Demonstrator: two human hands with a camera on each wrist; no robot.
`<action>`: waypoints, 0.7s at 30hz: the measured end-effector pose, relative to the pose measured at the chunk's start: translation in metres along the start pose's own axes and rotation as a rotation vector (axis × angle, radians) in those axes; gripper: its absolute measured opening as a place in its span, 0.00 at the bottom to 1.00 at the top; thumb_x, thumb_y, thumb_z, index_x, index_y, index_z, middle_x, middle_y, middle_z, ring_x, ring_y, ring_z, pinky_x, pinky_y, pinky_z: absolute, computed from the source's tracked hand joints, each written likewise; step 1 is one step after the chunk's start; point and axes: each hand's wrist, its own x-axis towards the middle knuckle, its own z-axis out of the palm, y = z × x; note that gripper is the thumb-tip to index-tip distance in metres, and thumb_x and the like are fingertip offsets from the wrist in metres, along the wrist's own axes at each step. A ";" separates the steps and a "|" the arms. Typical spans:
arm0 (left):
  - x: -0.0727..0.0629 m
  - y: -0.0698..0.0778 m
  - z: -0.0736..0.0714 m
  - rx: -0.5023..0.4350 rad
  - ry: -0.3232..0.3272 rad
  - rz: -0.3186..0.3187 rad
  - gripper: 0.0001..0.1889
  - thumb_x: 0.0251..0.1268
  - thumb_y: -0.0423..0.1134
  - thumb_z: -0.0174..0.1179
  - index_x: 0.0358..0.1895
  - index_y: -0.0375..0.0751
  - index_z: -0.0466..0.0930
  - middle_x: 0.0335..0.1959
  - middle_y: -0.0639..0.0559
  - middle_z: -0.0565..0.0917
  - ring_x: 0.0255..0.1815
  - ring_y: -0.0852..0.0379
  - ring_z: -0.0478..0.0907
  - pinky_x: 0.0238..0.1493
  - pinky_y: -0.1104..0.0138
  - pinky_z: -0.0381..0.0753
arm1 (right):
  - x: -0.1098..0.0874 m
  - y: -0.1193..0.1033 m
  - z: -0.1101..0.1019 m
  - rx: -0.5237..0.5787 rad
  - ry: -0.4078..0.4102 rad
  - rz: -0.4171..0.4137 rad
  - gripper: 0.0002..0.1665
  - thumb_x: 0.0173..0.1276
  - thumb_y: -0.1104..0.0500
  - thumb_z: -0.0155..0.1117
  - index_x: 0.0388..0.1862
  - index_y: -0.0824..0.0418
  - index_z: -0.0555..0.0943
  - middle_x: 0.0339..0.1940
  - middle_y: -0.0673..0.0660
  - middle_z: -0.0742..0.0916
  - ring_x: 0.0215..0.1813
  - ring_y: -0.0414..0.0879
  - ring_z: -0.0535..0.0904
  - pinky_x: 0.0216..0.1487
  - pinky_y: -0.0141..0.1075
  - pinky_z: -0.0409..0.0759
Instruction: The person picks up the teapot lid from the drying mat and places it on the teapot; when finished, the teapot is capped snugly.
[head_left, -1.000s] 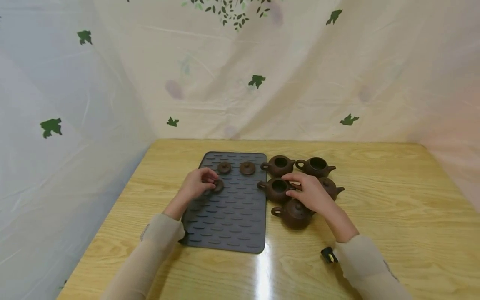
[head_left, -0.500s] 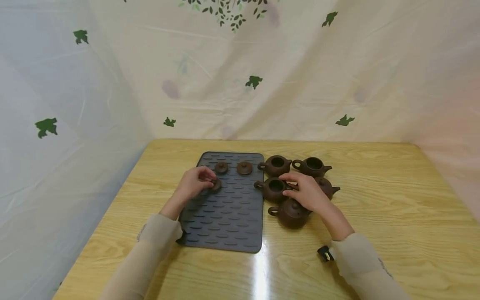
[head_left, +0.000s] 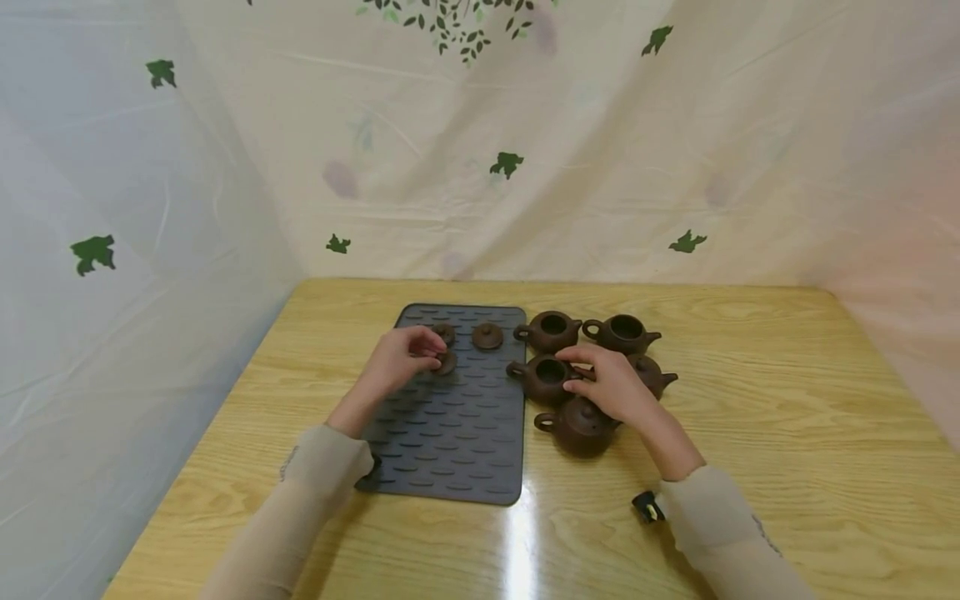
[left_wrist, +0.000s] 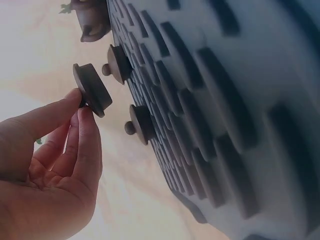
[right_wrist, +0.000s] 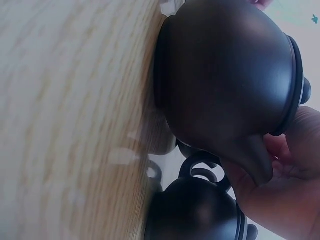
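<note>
My left hand (head_left: 397,358) pinches a small dark brown teapot lid (left_wrist: 92,90) by its knob, held above the ribbed grey mat (head_left: 465,433). Two more lids, the far left lid (head_left: 446,333) and the far right lid (head_left: 487,337), rest on the mat with knobs up. On the right, my right hand (head_left: 615,383) holds a lidless brown teapot (head_left: 536,387) at its spout side, thumb and forefinger by the rim. Beneath that hand, nearer me, stands a lidded teapot (head_left: 581,437), which fills much of the right wrist view.
Behind the held teapot stand two lidless teapots, one at left (head_left: 551,340) and one at right (head_left: 630,340). Another lidded teapot (head_left: 660,382) is partly hidden by my right hand. All sit on the wooden table (head_left: 787,417), close together, beside the mat's right edge.
My left hand has shifted slightly right and away from me with the lid, now overlapping the far left lid in the head view. The right hand stays at the teapot.
</note>
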 end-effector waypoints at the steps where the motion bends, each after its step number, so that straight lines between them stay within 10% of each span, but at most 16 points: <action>1: 0.000 0.001 0.000 -0.002 -0.003 0.001 0.08 0.64 0.29 0.66 0.45 0.39 0.84 0.45 0.42 0.87 0.47 0.48 0.85 0.48 0.59 0.85 | 0.000 0.000 0.000 0.001 -0.001 0.002 0.25 0.69 0.64 0.66 0.64 0.63 0.78 0.65 0.65 0.81 0.65 0.64 0.78 0.60 0.55 0.80; 21: 0.012 0.020 0.001 -0.004 -0.050 0.033 0.08 0.66 0.32 0.65 0.46 0.43 0.84 0.46 0.45 0.87 0.48 0.50 0.84 0.49 0.59 0.84 | 0.007 -0.003 0.001 0.010 0.002 0.024 0.25 0.69 0.64 0.66 0.64 0.63 0.78 0.66 0.65 0.80 0.65 0.64 0.78 0.60 0.55 0.79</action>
